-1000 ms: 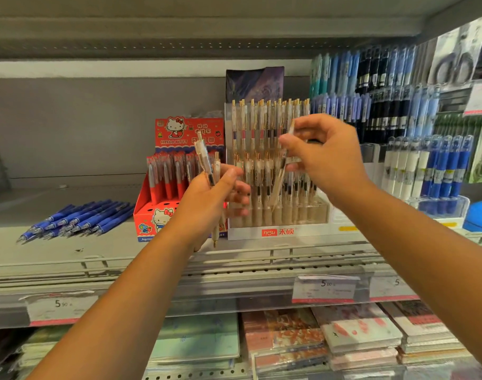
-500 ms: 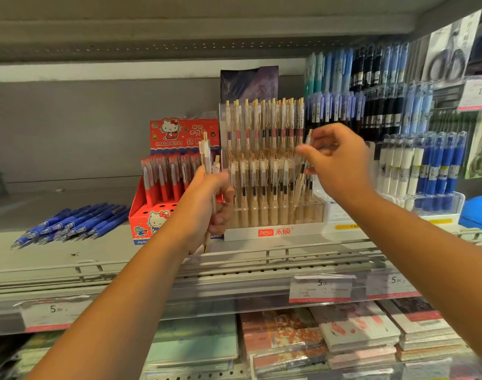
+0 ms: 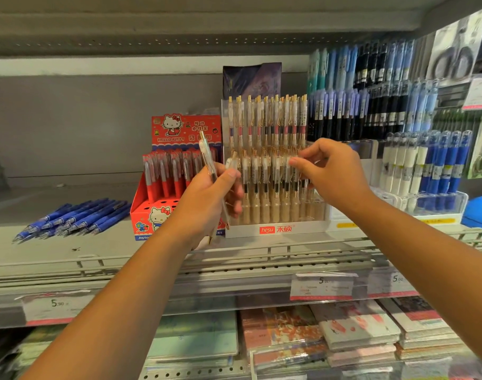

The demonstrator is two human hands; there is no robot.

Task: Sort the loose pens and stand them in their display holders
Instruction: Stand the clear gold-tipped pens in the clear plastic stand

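In the head view, a few loose pens [image 3: 207, 160], clear-barrelled with gold tips, were gripped nearly upright in the left hand [image 3: 207, 200], just before the left edge of the clear display holder [image 3: 275, 230]. The right hand [image 3: 334, 174] was held at the holder's front row, thumb and forefinger pinched on the top of a front-row pen [image 3: 287, 179] standing there. The holder was set on the shelf [image 3: 97, 242] beside a red Hello Kitty box [image 3: 185, 130]. Blue pens [image 3: 75, 218] were laid loose farther left.
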